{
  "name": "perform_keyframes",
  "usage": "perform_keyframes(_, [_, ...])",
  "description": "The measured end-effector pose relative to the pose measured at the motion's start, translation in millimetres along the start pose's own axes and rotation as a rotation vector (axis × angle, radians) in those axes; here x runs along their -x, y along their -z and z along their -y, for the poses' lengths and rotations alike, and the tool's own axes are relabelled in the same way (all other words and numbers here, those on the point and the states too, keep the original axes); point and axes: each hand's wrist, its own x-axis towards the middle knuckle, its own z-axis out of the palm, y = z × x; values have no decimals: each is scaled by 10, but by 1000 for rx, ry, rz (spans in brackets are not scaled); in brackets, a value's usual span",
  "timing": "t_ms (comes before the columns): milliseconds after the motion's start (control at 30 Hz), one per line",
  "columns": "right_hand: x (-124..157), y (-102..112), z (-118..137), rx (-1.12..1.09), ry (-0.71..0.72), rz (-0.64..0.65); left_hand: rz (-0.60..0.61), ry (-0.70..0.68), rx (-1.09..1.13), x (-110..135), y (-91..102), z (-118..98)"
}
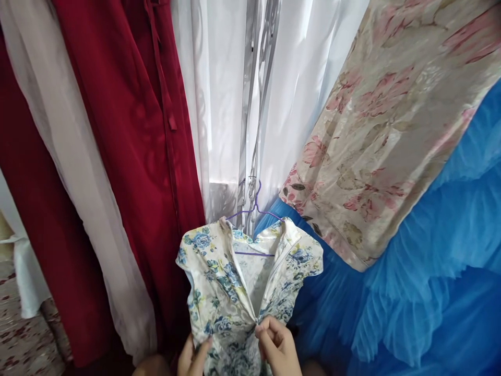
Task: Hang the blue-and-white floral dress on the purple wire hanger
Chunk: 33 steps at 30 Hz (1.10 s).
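A white dress [219, 277] with blue and yellow-green flowers hangs on a thin purple hanger [256, 209]. Its zipper is open in a V from the neck down. At the bottom of that V, my right hand [276, 342] pinches the zipper pull [257, 321]. My left hand [194, 356] grips the dress fabric at its left side, thumb on the front and the other fingers partly behind the cloth. The lower part of the dress runs out of view.
Dark red garments [129, 130] and a pale sheer one [74, 130] hang on the left. White curtains [301, 78] are behind. A beige pink-flowered garment [376, 136] and a ruffled blue dress [410, 303] hang on the right. Patterned carpet [19, 334] shows lower left.
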Motion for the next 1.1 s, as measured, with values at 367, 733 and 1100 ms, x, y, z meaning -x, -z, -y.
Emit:
perform_keyframes(367, [109, -169, -9, -138, -58, 21, 239, -648, -299, 299, -616, -194])
perform_keyframes(733, [98, -88, -45, -158, -82, 15, 310, -743, -283, 324, -763, -322])
perform_keyframes(1100, [69, -113, -79, -193, -69, -137, 342, -713, -328, 365, -756, -363])
